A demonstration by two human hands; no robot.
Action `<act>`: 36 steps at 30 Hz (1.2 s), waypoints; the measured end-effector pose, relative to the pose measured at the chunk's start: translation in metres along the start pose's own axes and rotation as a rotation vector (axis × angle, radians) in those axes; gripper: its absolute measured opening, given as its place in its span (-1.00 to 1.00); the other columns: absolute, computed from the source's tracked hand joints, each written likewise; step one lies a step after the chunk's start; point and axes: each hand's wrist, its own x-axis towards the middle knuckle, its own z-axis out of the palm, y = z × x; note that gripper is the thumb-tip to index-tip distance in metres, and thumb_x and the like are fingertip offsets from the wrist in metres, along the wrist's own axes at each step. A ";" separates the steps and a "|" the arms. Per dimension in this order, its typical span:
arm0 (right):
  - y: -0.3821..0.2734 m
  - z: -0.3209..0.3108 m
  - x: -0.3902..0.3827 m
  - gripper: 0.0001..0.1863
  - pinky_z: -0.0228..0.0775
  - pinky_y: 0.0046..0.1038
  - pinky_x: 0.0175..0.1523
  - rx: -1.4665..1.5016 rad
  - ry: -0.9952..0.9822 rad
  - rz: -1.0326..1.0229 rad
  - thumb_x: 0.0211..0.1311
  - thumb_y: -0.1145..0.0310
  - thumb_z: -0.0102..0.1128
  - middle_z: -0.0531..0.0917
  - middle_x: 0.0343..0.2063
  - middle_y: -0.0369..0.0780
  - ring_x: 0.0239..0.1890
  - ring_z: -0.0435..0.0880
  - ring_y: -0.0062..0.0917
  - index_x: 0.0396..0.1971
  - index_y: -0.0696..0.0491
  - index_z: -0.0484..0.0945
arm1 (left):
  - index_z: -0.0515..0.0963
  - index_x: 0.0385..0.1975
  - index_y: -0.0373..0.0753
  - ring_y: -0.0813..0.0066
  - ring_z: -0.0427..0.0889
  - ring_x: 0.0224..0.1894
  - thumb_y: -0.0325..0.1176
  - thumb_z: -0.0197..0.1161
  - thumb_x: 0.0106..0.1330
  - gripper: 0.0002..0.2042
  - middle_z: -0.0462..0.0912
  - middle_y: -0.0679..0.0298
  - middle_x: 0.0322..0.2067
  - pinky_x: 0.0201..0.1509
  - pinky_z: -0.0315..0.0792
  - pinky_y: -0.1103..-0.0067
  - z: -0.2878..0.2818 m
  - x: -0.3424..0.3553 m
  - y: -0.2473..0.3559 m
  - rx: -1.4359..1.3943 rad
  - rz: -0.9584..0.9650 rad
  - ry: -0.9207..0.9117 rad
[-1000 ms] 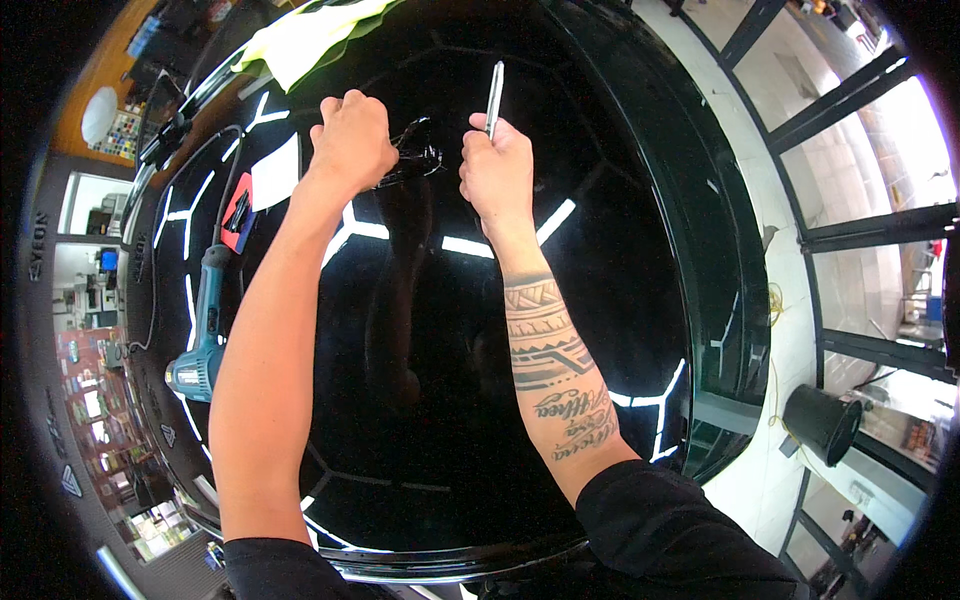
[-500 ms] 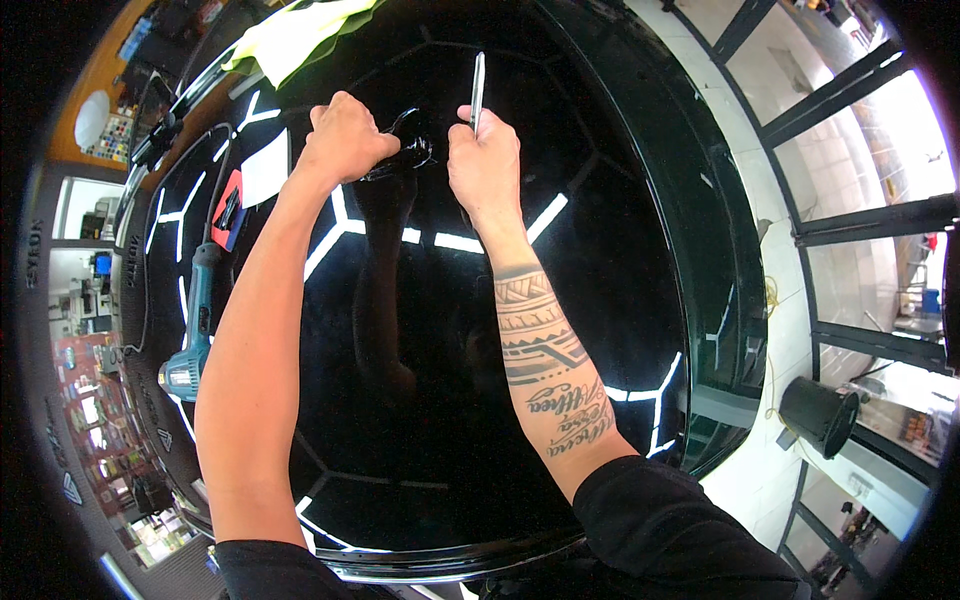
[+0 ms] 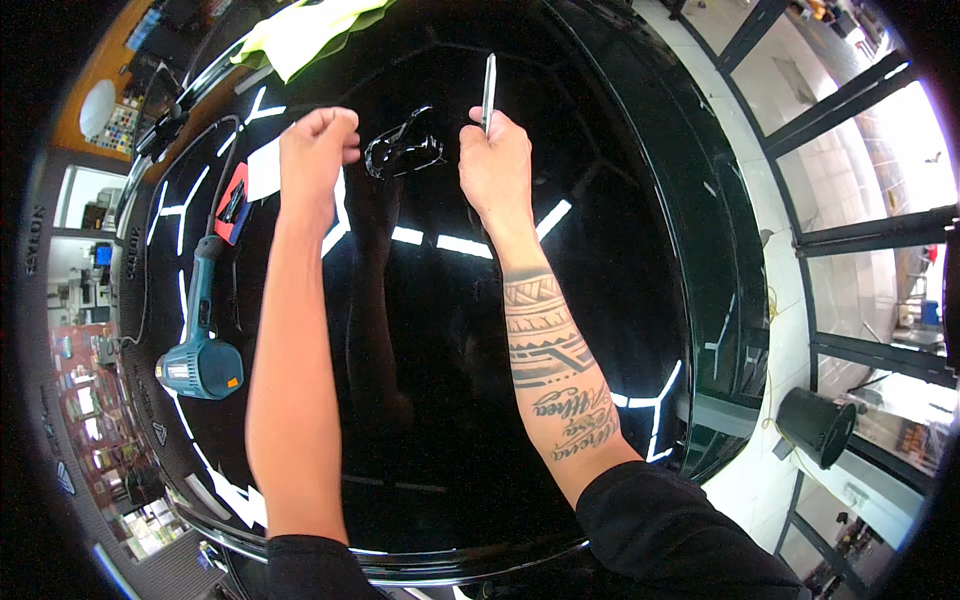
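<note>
Now the left hand (image 3: 322,150) farther left, apart from the clear film (image 3: 405,149).

Slim silvery tool (image 3: 489,85), held pointing forward; clear, crinkled film-like piece (image 3: 404,154) lying on glossy black panel (image 3: 450,350)

Right side: pale tiled floor (image 3: 752,462) runs along the edge of the work area, with a thin yellow cord (image 3: 772,310) lying on it. Beyond stand large glass panes (image 3: 870,175) in heavy dark frames (image 3: 880,232); strong daylight overexposes the upper part. A black bucket (image 3: 815,428) is positioned near the lower frames. Left side: dark grey wall (image 3: 40,330) bearing raised lettering, with a light-coloured opening (image 3: 82,200) and shelves (image 3: 85,370) of small, indistinct items. Upper left: brown wood-toned surface (image 3: 72,125), round white object (image 3: 97,110) and multicoloured grid (image 3: 122,130). Overhead lighting is seen as reflected white strips in branching, angular formation.
</note>
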 end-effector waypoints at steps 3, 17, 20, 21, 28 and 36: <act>0.013 0.005 0.003 -0.64 0.36 -0.49 -0.43 -0.042 0.037 -0.053 0.26 0.42 0.02 0.56 -0.64 -0.21 -0.61 0.53 -0.61 -0.02 0.31 0.54 | 0.71 -0.19 -0.30 0.54 0.60 -0.30 -0.30 0.29 0.27 -0.77 0.68 0.28 -0.32 -0.13 0.48 0.56 0.012 -0.034 0.002 0.237 -0.028 0.082; 0.003 0.005 -0.003 -0.61 0.33 -0.54 -0.49 0.013 -0.040 -0.014 0.30 0.42 0.02 0.53 -0.67 -0.27 -0.66 0.50 -0.67 0.06 0.32 0.49 | 0.73 -0.31 -0.21 0.09 0.41 0.08 -0.35 0.40 0.17 -0.86 0.51 0.08 -0.07 0.19 0.33 0.28 0.055 -0.053 -0.021 0.438 0.184 0.399; 0.003 0.005 -0.003 -0.60 0.36 -0.52 -0.45 -0.040 -0.020 -0.032 0.30 0.41 0.02 0.55 -0.67 -0.24 -0.64 0.52 -0.65 0.06 0.33 0.50 | 0.72 -0.33 -0.23 0.07 0.41 0.08 -0.34 0.40 0.18 -0.86 0.52 0.07 -0.07 0.19 0.32 0.25 0.057 -0.051 -0.023 0.430 0.196 0.402; 0.001 0.005 -0.003 -0.60 0.36 -0.51 -0.44 -0.057 -0.014 -0.044 0.29 0.41 0.02 0.56 -0.66 -0.24 -0.63 0.52 -0.64 0.05 0.33 0.51 | 0.72 -0.33 -0.23 0.07 0.41 0.08 -0.34 0.40 0.18 -0.86 0.52 0.07 -0.07 0.19 0.32 0.25 0.058 -0.051 -0.023 0.427 0.203 0.401; -0.004 0.006 -0.006 -0.57 0.51 -0.29 -0.19 -0.141 -0.021 -0.068 0.27 0.42 0.00 0.65 -0.37 0.19 -0.39 0.71 -0.19 0.02 0.43 0.48 | 0.72 -0.31 -0.24 0.12 0.55 0.01 -0.32 0.40 0.19 -0.84 0.57 0.02 -0.12 0.10 0.42 0.31 0.064 -0.055 -0.017 0.538 0.235 0.373; 0.001 0.005 -0.003 -0.65 0.26 -0.60 -0.53 -0.070 -0.042 -0.073 0.30 0.46 0.03 0.51 -0.67 -0.33 -0.67 0.45 -0.73 0.02 0.30 0.52 | 0.64 -0.26 -0.34 0.25 0.52 -0.03 -0.49 0.37 0.21 -0.86 0.42 0.09 -0.07 -0.01 0.49 0.41 0.055 -0.061 -0.010 0.278 0.130 0.368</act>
